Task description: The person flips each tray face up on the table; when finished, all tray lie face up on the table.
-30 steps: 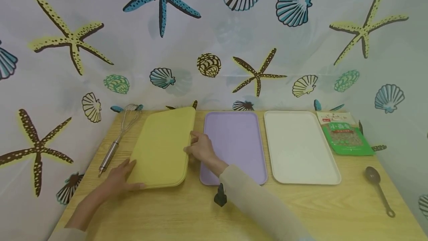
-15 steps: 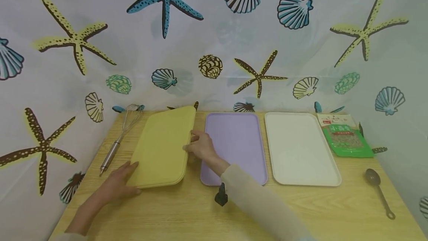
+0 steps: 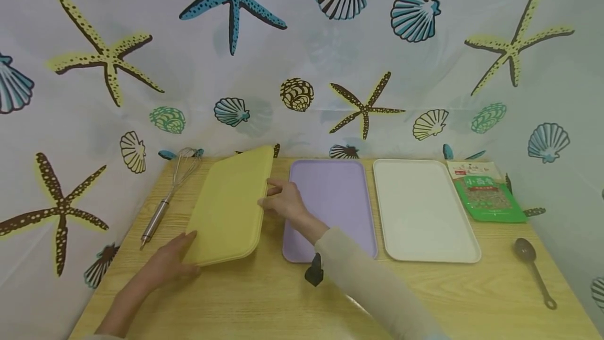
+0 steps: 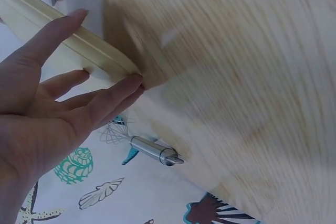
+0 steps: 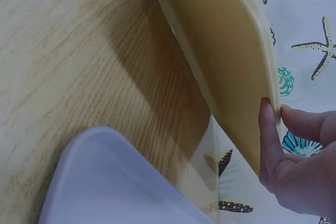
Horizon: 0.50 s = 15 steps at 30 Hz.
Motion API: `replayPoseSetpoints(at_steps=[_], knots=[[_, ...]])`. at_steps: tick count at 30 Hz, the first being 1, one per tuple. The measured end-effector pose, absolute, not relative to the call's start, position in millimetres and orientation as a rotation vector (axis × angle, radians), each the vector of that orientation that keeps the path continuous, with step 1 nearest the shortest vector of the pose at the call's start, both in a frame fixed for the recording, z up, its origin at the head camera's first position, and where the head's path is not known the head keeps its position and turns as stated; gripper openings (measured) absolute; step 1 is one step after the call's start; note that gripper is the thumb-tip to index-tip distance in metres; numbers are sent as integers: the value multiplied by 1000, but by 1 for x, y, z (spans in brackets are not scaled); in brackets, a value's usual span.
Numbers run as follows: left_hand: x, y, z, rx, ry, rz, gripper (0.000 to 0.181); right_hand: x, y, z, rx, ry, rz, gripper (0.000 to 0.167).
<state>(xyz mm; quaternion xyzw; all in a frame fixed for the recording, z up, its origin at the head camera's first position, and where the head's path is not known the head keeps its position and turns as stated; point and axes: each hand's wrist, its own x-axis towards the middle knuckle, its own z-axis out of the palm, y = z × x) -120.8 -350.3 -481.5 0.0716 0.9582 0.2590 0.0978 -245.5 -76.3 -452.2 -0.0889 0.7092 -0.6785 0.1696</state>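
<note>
A yellow tray (image 3: 231,206) stands tilted at the left of the table, its right edge raised and its left edge low. My right hand (image 3: 288,204) pinches that raised edge; in the right wrist view its thumb and fingers (image 5: 268,129) lie on opposite sides of the rim, and the tray's shaded underside shows. My left hand (image 3: 167,261) spans the near left corner, with the thumb along the near edge and the fingers at the left edge. From the left wrist view, the left fingers (image 4: 113,95) look nearly straight where they touch the corner.
A purple tray (image 3: 330,209) and a white tray (image 3: 424,209) lie flat to the right. Beyond them are a green-and-white packet (image 3: 488,195) and a dark spoon (image 3: 533,266). A metal whisk (image 3: 162,206) lies left of the yellow tray. Patterned cloth (image 3: 302,41) hangs behind the table.
The right edge of the yellow tray has risen a little and tipped left, the right hand moving with it. My left hand stays at the near left corner.
</note>
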Motion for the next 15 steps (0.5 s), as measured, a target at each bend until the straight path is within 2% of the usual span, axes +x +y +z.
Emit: replayPoseSetpoints(at_steps=[15], knots=[[-107, -327, -469, 63, 2793, 829, 77, -242, -79, -428, -290, 1906, -2007, 64]])
